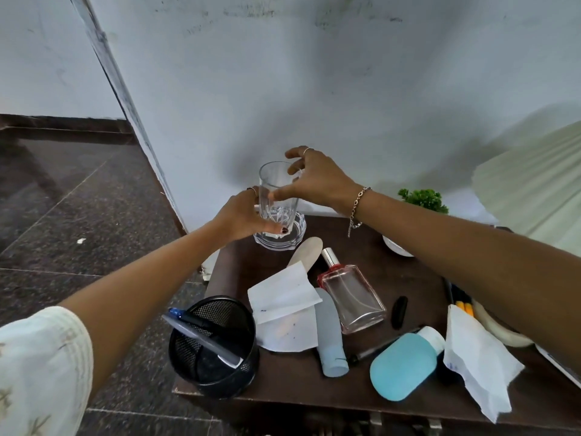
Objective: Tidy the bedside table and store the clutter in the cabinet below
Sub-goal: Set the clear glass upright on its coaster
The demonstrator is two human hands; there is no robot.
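A person's left hand (243,217) wraps its fingers and thumb around the lower half of a clear drinking glass (277,193), held upright just above a squat clear glass dish (280,236) at the far left corner of a dark wooden desk (371,385). The right hand (314,179) meets the glass near its rim, thumb against the side and fingers curled loosely over the top. Clutter covers the desk: a black mesh pen holder (217,347) with two pens at the near left corner, folded white papers (284,305), a pale wooden spatula (306,251), a pink-tinted perfume bottle (352,295) lying on its side, a grey-blue tube (330,338), a turquoise bottle (405,365) with a white cap, and a crumpled white paper bag (481,366) near the right edge. A small green plant (424,199) sits by the wall.
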